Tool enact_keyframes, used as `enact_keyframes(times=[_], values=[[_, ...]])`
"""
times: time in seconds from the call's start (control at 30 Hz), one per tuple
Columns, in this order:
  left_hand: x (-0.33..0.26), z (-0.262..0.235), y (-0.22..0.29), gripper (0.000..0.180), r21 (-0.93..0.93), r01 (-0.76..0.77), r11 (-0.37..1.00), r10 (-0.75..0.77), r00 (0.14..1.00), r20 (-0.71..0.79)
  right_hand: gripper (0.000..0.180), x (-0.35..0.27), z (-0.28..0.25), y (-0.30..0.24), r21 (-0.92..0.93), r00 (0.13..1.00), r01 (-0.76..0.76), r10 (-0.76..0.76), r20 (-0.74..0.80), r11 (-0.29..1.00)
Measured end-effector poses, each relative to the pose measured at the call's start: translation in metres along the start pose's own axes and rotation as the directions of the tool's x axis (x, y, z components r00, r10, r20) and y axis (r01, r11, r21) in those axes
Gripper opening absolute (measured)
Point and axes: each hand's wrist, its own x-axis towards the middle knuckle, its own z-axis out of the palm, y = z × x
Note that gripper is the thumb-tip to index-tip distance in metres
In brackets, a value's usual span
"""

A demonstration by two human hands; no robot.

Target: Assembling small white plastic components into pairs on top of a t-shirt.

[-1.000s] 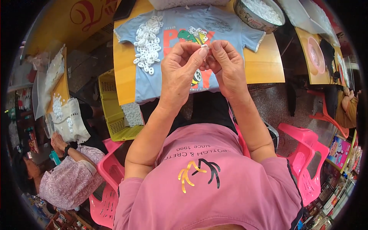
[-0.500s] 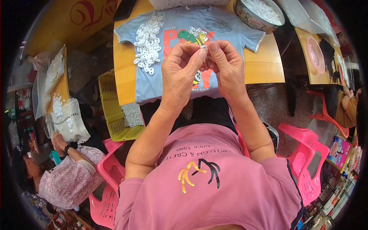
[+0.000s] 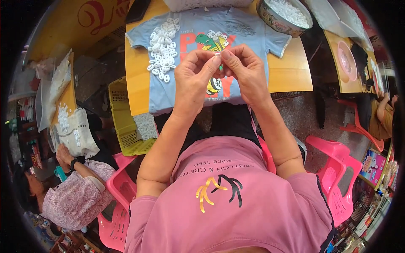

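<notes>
My left hand (image 3: 192,84) and my right hand (image 3: 249,78) meet over a blue T-shirt (image 3: 166,95) with a dinosaur print, spread flat on the table. Between the pinched thumbs and forefingers sits a small white plastic piece (image 3: 217,54); the fingers hide most of it. To the left on the shirt lies a loose pile of white oval plastic pieces (image 3: 162,50), many showing two holes. Just beyond my fingertips is a small cluster of similar white pieces (image 3: 223,37).
A round tin (image 3: 282,24) full of white pieces stands at the far right of the yellow table (image 3: 291,71). A whitish tub (image 3: 206,3) is at the far edge. A yellow crate (image 3: 120,101) stands left. Another person (image 3: 78,194) works at the left, near pink chairs (image 3: 337,168).
Both hands have shifted slightly left, carrying the small white piece along. My fingers have changed position a little around it, and more of the shirt print shows below them.
</notes>
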Motion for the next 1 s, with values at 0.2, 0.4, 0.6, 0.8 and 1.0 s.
enact_keyframes(times=[0.2, 0.4, 0.6, 0.8, 1.0], values=[[-0.001, -0.015, -0.006, 0.015, -0.175, 0.125, 0.977, -0.132, 0.991, -0.029, 0.015, 0.0, 0.004, -0.001, -0.125, 1.0, 0.004, -0.002, 0.015, 0.992], [-0.005, -0.017, 0.005, 0.015, -0.173, 0.17, 0.97, -0.17, 0.985, 0.02, 0.014, -0.001, -0.006, -0.016, -0.471, 0.958, 0.281, -0.215, 0.191, 0.836], [-0.009, -0.016, 0.009, 0.016, -0.058, 0.13, 0.99, -0.129, 0.991, 0.022, 0.008, 0.009, -0.009, -0.027, -0.583, 0.772, 0.636, -0.408, 0.488, 0.506], [-0.006, -0.019, 0.003, 0.016, 0.117, 0.074, 0.99, -0.078, 0.996, 0.035, 0.005, 0.012, -0.014, -0.017, -0.548, 0.811, 0.562, -0.283, 0.513, 0.619], [0.003, -0.025, -0.015, 0.016, 0.011, 0.179, 0.984, -0.179, 0.984, 0.01, 0.006, 0.014, -0.017, -0.01, -0.62, 0.865, 0.484, -0.23, 0.445, 0.617]])
